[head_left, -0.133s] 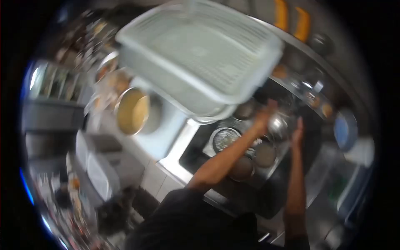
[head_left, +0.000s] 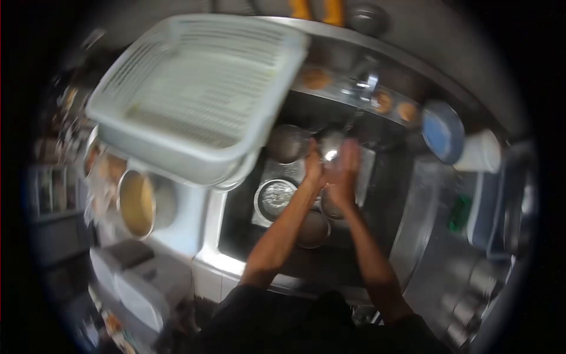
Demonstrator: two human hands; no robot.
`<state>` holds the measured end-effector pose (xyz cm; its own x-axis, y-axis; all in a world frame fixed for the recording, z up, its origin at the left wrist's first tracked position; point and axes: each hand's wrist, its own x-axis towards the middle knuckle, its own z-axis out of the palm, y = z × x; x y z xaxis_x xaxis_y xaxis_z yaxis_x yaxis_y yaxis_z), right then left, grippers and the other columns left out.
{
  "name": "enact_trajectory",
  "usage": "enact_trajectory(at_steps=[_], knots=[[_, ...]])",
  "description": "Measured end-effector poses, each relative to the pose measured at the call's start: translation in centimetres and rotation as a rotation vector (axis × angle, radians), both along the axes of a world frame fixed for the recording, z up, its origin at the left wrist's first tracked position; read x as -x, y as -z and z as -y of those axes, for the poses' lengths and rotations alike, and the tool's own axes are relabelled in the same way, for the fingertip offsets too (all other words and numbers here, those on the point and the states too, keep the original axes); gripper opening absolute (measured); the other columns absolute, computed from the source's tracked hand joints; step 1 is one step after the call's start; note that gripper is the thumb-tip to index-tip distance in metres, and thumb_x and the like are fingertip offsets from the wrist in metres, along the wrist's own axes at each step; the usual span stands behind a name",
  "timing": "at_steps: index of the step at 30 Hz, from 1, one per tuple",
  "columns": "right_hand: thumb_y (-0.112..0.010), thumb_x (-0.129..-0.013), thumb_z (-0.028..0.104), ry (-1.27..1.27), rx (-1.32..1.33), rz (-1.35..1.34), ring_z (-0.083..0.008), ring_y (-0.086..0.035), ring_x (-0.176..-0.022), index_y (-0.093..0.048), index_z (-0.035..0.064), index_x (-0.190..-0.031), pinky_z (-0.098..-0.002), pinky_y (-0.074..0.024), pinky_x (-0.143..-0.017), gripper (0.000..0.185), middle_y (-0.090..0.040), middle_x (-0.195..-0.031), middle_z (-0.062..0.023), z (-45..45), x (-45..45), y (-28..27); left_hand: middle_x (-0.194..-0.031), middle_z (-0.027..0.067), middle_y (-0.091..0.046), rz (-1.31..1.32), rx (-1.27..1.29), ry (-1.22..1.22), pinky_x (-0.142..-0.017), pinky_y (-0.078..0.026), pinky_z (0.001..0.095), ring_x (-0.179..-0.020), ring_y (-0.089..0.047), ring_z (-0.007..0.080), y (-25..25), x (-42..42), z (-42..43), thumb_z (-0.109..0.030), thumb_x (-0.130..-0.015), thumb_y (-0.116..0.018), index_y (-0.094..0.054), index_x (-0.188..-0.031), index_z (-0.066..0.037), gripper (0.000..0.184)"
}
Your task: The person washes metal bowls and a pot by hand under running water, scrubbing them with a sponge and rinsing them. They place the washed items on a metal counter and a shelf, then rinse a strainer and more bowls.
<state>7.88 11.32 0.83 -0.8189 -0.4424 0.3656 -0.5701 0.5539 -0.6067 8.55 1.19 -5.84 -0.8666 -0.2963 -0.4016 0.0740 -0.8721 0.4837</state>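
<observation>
My left hand [head_left: 314, 166] grips the near left side of a shiny round metal bowl [head_left: 331, 141] over the sink [head_left: 386, 177], below the tap [head_left: 367, 84]. My right hand [head_left: 344, 171] is against the bowl's right side, its fingers smeared by motion. In the sink, several round metal bowls lie around my hands: one bowl [head_left: 287, 144] left of my left hand, a bowl [head_left: 259, 202] with bubbly water, and a dark bowl [head_left: 313, 229] beneath my forearms. Another bowl [head_left: 332, 203] is partly hidden by my right wrist.
A large pale slatted basket [head_left: 194, 147] covers the sink's back left. Left of the sink stands a metal pot [head_left: 154, 203] with yellowish contents. A blue-bottomed round container [head_left: 442, 133] and a white tub [head_left: 480, 152] stand at right. Orange things [head_left: 316, 9] are at the back.
The view has turned, shifting the scene left. My right hand has come in from the right and is now at the bowl; my left hand stays by it.
</observation>
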Motion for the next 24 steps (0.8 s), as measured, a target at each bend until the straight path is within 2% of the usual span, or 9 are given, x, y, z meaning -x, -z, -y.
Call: enact_trajectory(at_steps=[1,3,5,8,12,15,18,21,24], knots=[[-0.065,-0.074,0.013,-0.177,-0.408,0.009,-0.0346,-0.029,-0.140,-0.039,0.0075,-0.143,-0.0504,-0.0199,-0.114,0.074,-0.030,-0.151,-0.0173,0.0,-1.9,-4.8,-0.127,0.0144,-0.055,0.012,-0.031,0.022,-0.094,-0.047,0.0435,-0.113,-0.056,0.0265,-1.3,-2.0,-1.3,-0.062,-0.092,-0.046,-0.041,-0.136,-0.002,0.074],[-0.065,-0.080,0.024,-0.249,-0.474,-0.017,-0.0338,-0.027,-0.140,-0.043,0.0113,-0.142,-0.0529,-0.0179,-0.113,0.066,-0.030,-0.152,-0.0138,-1.2,4.9,-3.3,-0.124,0.0105,-0.058,0.255,0.222,0.072,-0.088,-0.049,0.0349,-0.107,-0.058,0.0194,-4.4,-1.5,-2.3,-0.045,-0.099,-0.044,-0.051,-0.129,-0.004,0.051],[-0.066,-0.079,0.051,-0.280,0.076,1.043,-0.0365,-0.029,-0.138,-0.046,0.0149,-0.140,-0.0563,-0.0224,-0.110,0.073,-0.033,-0.150,-0.0146,-2.3,10.9,2.4,-0.114,0.0097,-0.062,0.372,0.250,0.279,-0.077,-0.054,0.0351,-0.095,-0.063,0.0195,-7.2,-2.0,-0.2,-0.046,-0.095,-0.053,-0.057,-0.121,-0.005,0.049],[-0.059,-0.083,0.061,0.152,0.586,1.542,-0.0316,-0.040,-0.132,-0.052,0.0121,-0.136,-0.0509,-0.0320,-0.107,0.072,-0.048,-0.141,-0.0129,-4.3,9.0,-3.1,-0.109,0.0092,-0.064,0.205,0.132,0.021,-0.081,-0.051,0.0346,-0.096,-0.062,0.0195,-10.7,-1.7,1.3,-0.046,-0.095,-0.054,-0.057,-0.121,-0.002,0.051],[-0.060,-0.087,0.055,0.304,0.736,1.313,-0.0244,-0.064,-0.098,-0.068,0.0095,-0.111,-0.0344,-0.0476,-0.088,0.052,-0.069,-0.100,-0.0078,-2.8,7.8,-1.8,-0.131,0.0124,-0.052,0.307,0.993,-0.120,-0.106,-0.032,0.0325,-0.125,-0.046,0.0226,-4.6,0.5,1.2,-0.041,-0.099,-0.047,-0.052,-0.127,-0.001,0.049],[-0.045,-0.097,0.046,-0.068,0.187,0.923,-0.0280,-0.061,-0.101,-0.064,0.0009,-0.112,-0.0367,-0.0454,-0.091,0.051,-0.067,-0.106,-0.0125,-0.6,6.2,-1.5,-0.140,0.0127,-0.043,0.045,0.712,-0.045,-0.110,-0.027,0.0340,-0.130,-0.039,0.0237,-4.5,1.5,-1.6,-0.040,-0.100,-0.042,-0.043,-0.139,-0.004,0.053],[-0.034,-0.102,0.033,-0.378,0.311,0.591,-0.0356,-0.051,-0.118,-0.060,-0.0020,-0.115,-0.0407,-0.0364,-0.099,0.046,-0.053,-0.128,-0.0245,0.5,2.9,-4.3,-0.142,0.0090,-0.040,-0.096,0.384,0.012,-0.110,-0.028,0.0338,-0.130,-0.038,0.0208,-4.7,1.8,0.7,-0.041,-0.101,-0.040,-0.035,-0.144,-0.005,0.056],[-0.038,-0.100,0.028,-0.214,-0.109,0.276,-0.0364,-0.051,-0.113,-0.061,-0.0041,-0.108,-0.0424,-0.0375,-0.097,0.040,-0.052,-0.123,-0.0244,-0.4,5.5,-3.0,-0.134,0.0146,-0.047,-0.065,0.374,-0.041,-0.105,-0.036,0.0357,-0.123,-0.046,0.0234,-10.0,0.8,-1.3,-0.051,-0.095,-0.048,-0.036,-0.141,-0.001,0.068],[-0.055,-0.084,0.007,-0.369,0.024,0.382,-0.0364,-0.054,-0.101,-0.062,-0.0009,-0.100,-0.0425,-0.0417,-0.090,0.018,-0.056,-0.105,-0.0206,-0.5,5.5,-2.8,-0.131,0.0184,-0.048,0.193,0.349,0.251,-0.103,-0.038,0.0377,-0.118,-0.050,0.0256,-6.8,1.1,1.3,-0.051,-0.094,-0.051,-0.037,-0.139,0.001,0.071]])
